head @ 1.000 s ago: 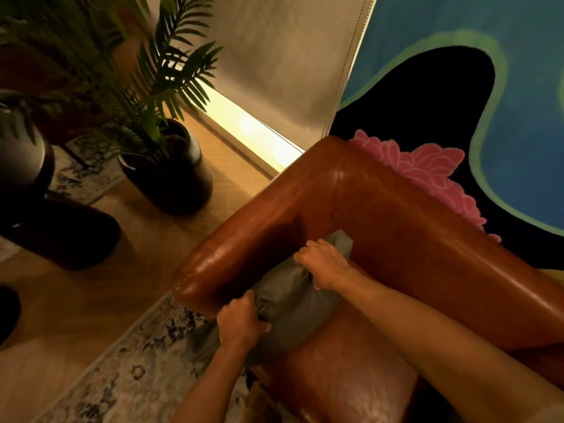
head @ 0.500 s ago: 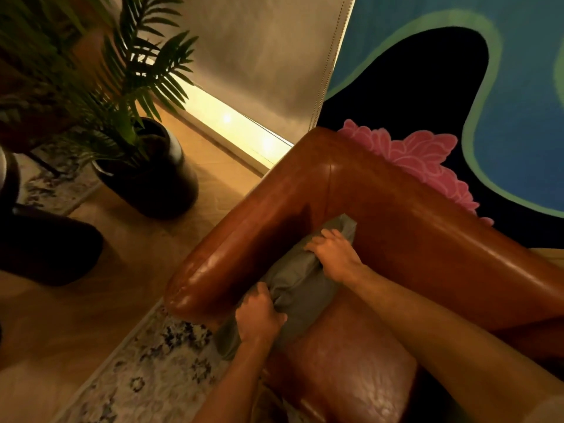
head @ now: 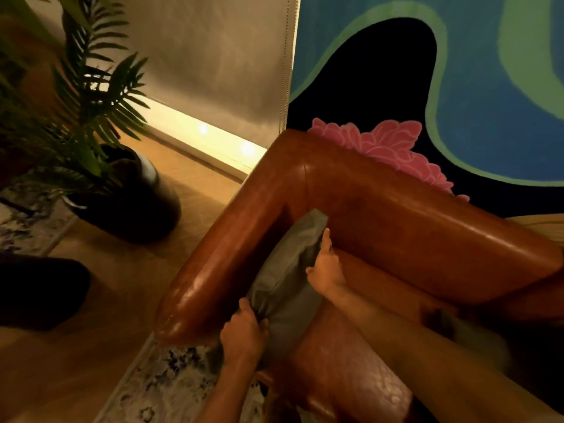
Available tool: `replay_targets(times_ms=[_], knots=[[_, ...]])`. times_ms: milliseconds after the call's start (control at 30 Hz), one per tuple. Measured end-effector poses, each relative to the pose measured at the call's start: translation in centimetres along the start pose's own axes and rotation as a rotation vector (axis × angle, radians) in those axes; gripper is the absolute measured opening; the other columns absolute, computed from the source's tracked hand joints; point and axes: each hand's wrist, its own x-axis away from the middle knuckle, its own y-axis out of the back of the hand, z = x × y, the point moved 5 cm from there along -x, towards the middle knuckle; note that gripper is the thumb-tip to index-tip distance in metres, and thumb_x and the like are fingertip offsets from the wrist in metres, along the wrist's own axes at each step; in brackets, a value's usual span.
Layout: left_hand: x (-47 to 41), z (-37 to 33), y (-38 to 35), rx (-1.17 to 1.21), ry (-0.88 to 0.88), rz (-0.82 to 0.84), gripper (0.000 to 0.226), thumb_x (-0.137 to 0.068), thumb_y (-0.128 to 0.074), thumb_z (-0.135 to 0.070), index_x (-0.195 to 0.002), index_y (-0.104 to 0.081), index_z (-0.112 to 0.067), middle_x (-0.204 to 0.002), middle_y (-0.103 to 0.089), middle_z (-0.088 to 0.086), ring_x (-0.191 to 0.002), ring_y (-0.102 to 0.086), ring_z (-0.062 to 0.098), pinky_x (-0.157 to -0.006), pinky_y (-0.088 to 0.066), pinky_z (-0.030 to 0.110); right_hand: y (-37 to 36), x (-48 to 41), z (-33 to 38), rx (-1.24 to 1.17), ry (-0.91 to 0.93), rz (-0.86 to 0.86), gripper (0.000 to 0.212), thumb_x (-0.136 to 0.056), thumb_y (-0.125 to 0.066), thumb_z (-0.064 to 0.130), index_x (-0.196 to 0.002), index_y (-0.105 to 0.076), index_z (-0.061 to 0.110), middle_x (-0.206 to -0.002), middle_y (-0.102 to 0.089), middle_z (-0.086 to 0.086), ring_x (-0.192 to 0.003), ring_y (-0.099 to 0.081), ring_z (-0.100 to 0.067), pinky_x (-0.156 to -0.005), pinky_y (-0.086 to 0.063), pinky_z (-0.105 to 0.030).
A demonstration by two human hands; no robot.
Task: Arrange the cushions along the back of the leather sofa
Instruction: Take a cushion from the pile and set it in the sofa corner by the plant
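A grey cushion (head: 288,273) stands on edge in the corner of the brown leather sofa (head: 396,221), leaning against the left armrest (head: 219,270). My left hand (head: 244,334) grips the cushion's near lower corner. My right hand (head: 326,267) rests flat on the cushion's right face near its top, fingers stretched toward the backrest. A second dark cushion (head: 470,334) lies blurred on the seat at the right, partly hidden behind my right forearm.
A potted palm (head: 100,141) in a dark pot stands on the wooden floor left of the sofa. A patterned rug (head: 171,380) lies in front. A dark object (head: 39,291) sits at the left edge. A colourful painted wall (head: 457,87) is behind the sofa.
The cushion has been tipped more upright and pushed tighter against the armrest. My right hand slid from its top edge onto its right face; my left hand kept its grip.
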Motion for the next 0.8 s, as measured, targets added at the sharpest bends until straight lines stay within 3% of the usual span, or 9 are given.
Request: replay_targets(times_ms=[167, 267, 367, 500, 600, 667, 800], knots=[[-0.6, 0.3, 0.0, -0.081, -0.005, -0.012, 0.064, -0.093, -0.062, -0.048, -0.142, -0.036, -0.016, -0.123, -0.065, 0.012, -0.111, -0.064, 0.035, -0.09, -0.051, 0.041, 0.5, -1.2, -0.8, -0.06, -0.073, 0.004, 0.12, -0.09, -0.083, 0.014, -0.172, 0.005, 0.025, -0.15, -0.054, -0.021, -0.137, -0.056, -0.04, -0.11, -0.048, -0.042], [-0.4, 0.4, 0.1, -0.105, -0.005, -0.016, 0.063, -0.092, -0.062, -0.049, -0.141, -0.04, -0.016, -0.122, -0.066, 0.013, -0.11, -0.065, 0.036, -0.088, -0.052, 0.041, 0.6, -2.1, -1.4, -0.145, -0.081, 0.027, 0.123, -0.08, -0.093, 0.018, -0.171, -0.01, 0.027, -0.153, -0.055, -0.015, -0.141, -0.054, -0.034, -0.113, -0.048, -0.04], [0.1, 1.6, -0.3, -0.058, 0.024, 0.004, 0.061, -0.09, -0.065, -0.049, -0.136, -0.044, -0.015, -0.119, -0.068, 0.015, -0.108, -0.066, 0.039, -0.087, -0.052, 0.043, -0.1, -2.5, -1.4, -0.13, -0.067, 0.13, 0.113, -0.07, -0.099, 0.03, -0.163, -0.036, 0.022, -0.153, -0.057, -0.009, -0.144, -0.051, -0.028, -0.117, -0.045, -0.037], [-0.1, 2.8, 0.0, -0.075, -0.049, -0.058, 0.048, -0.095, -0.059, -0.047, -0.129, -0.049, -0.015, -0.109, -0.072, 0.013, -0.101, -0.068, 0.038, -0.082, -0.053, 0.042, -0.7, -2.5, 0.0, -0.145, -0.09, 0.159, 0.118, -0.058, -0.102, 0.049, -0.157, -0.045, 0.016, -0.152, -0.057, -0.009, -0.144, -0.05, -0.029, -0.117, -0.046, -0.041], [0.3, 2.4, 0.0, -0.1, -0.138, -0.107, 0.041, -0.093, -0.066, -0.042, -0.118, -0.058, -0.011, -0.087, -0.075, 0.013, -0.081, -0.071, 0.039, -0.068, -0.053, 0.041, 0.1, -2.6, 0.7, -0.257, -0.153, 0.099, 0.122, -0.046, -0.093, 0.076, -0.147, -0.051, 0.021, -0.143, -0.063, -0.004, -0.136, -0.058, -0.027, -0.11, -0.053, -0.044], [0.8, 2.2, -0.8, -0.105, -0.161, -0.11, 0.037, -0.085, -0.077, -0.036, -0.106, -0.062, -0.009, -0.068, -0.071, 0.012, -0.062, -0.07, 0.038, -0.057, -0.054, 0.04, 1.1, -2.8, 0.9, -0.299, -0.197, 0.036, 0.111, -0.044, -0.082, 0.087, -0.132, -0.059, 0.024, -0.131, -0.068, 0.0, -0.125, -0.064, -0.025, -0.1, -0.059, -0.045], [1.9, 1.1, -1.8, -0.104, -0.215, -0.129, 0.04, -0.064, -0.089, -0.029, -0.088, -0.06, -0.012, -0.054, -0.062, 0.005, -0.045, -0.063, 0.031, -0.042, -0.051, 0.035, 2.9, -3.2, 0.3, -0.332, -0.239, -0.005, 0.091, -0.058, -0.087, 0.074, -0.13, -0.059, 0.026, -0.127, -0.066, 0.002, -0.108, -0.066, -0.022, -0.087, -0.064, -0.044]])
